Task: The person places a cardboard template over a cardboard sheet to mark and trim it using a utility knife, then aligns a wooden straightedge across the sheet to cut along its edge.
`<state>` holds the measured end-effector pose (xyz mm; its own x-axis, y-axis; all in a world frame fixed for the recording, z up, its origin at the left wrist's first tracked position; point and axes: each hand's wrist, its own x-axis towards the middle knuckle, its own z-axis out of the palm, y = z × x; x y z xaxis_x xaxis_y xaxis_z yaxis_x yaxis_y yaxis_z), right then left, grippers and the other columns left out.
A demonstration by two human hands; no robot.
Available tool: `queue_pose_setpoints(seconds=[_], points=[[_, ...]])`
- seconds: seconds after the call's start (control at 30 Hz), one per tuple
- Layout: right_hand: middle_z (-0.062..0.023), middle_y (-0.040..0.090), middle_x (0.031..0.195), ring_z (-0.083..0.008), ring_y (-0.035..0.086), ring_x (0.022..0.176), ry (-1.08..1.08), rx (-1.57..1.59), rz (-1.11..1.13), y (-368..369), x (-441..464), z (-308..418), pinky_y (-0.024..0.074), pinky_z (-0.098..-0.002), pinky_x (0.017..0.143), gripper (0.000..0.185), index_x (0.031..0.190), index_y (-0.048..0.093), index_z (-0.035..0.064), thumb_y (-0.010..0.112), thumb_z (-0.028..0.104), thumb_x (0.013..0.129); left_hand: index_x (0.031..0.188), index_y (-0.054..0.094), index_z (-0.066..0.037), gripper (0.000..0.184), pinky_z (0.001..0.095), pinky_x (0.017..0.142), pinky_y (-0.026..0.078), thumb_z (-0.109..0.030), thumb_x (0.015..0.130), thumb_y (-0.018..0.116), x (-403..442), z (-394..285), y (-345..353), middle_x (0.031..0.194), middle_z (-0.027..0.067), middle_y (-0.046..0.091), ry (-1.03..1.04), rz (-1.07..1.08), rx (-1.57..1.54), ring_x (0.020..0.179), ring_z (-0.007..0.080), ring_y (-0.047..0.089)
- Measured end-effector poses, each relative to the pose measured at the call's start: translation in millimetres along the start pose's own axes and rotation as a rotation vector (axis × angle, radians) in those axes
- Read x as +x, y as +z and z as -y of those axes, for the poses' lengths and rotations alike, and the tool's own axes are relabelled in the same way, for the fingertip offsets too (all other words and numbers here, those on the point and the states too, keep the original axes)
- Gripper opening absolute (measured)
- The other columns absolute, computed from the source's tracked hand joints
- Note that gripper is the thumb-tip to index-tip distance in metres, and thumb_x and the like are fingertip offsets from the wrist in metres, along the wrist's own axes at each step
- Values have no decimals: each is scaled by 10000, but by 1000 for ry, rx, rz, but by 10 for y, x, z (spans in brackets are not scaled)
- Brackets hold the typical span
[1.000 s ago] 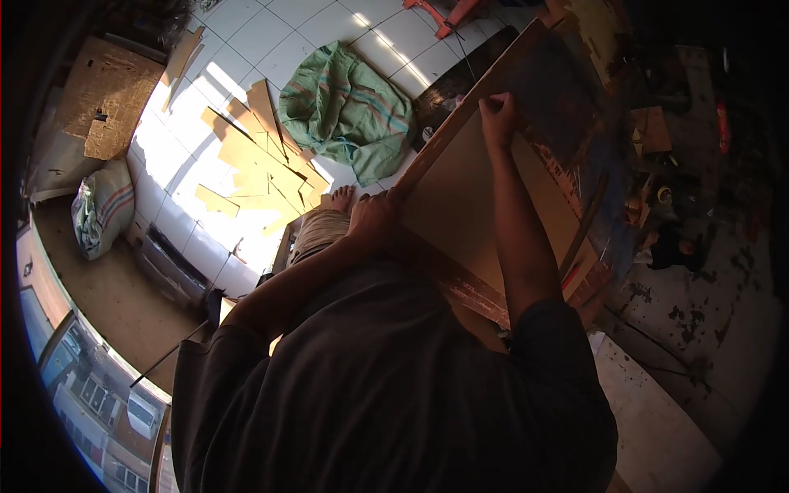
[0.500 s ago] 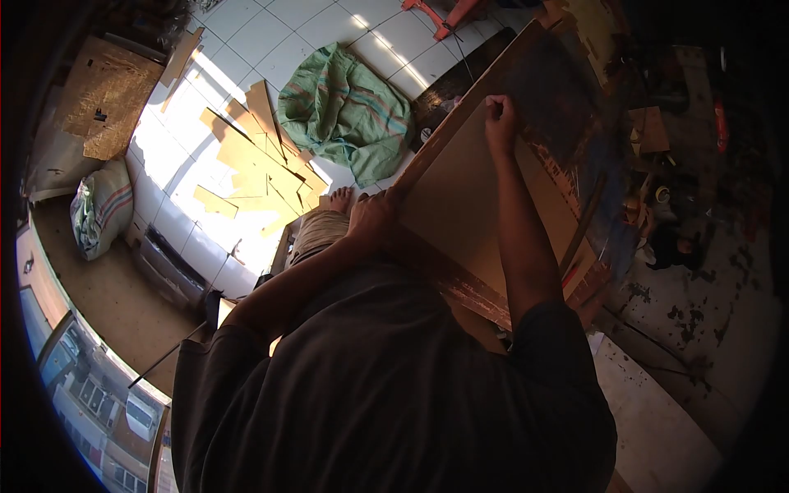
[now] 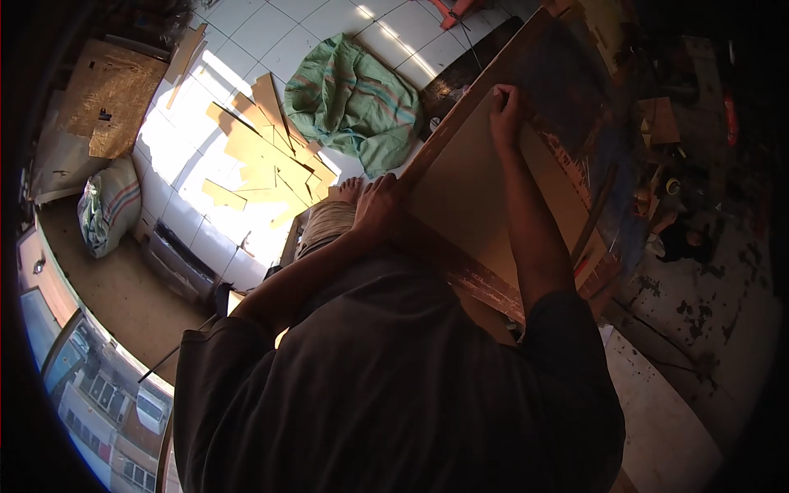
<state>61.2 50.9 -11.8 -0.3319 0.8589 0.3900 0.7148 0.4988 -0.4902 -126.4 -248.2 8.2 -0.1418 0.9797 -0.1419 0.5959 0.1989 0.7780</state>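
Observation:
A flat brown board (image 3: 456,185) lies on a worn reddish-brown wooden table (image 3: 485,287), turned at a slant in front of me. My right hand (image 3: 505,113) is closed over the far part of the board, its fingers curled together; anything inside them is too small or hidden to make out. At the near left corner, my left hand (image 3: 380,205) is curled over the wooden edge, next to the board. Its fingertips are partly in shadow. A dark, scuffed surface (image 3: 567,82) lies just beyond the board.
A green woven sack (image 3: 353,103) and yellowish board offcuts (image 3: 267,156) lie on the white tiled floor (image 3: 275,37). A filled sack (image 3: 111,205) stands at left by a worn wooden panel (image 3: 119,94). Tools and scraps clutter the dark right side, with a red-handled item (image 3: 731,119).
The whole view has shifted slightly. My right hand has turned a little, its fist now pointing more upward. My left hand stays at the wooden edge.

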Motion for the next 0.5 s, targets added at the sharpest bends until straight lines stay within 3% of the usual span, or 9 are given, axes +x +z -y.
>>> queue_pose_setpoints(seconds=[0.2,0.3,0.5], points=[[-147,580,1024,-387,544,1016,-15,-249,-66,82,-32,81,417,-502,893,115,1033,589,74,618,132,938,886,664,-120,160,470,888,426,-118,751,750,-12,-15,-75,1031,103,520,76,-61,-107,1041,345,523],[-149,577,1034,-383,543,1028,-11,-298,-60,66,-20,131,413,-509,881,120,1034,584,93,614,168,946,944,640,-95,189,465,941,424,-167,789,721,-26,34,-53,1025,91,532,69,8,-96,1081,310,526],[-148,576,1030,-392,551,1010,-6,-310,-78,61,-23,153,432,-521,869,133,1031,582,106,624,192,938,942,643,-104,165,454,940,402,-176,807,705,-89,105,66,1004,102,531,-63,32,-115,1066,329,517]])
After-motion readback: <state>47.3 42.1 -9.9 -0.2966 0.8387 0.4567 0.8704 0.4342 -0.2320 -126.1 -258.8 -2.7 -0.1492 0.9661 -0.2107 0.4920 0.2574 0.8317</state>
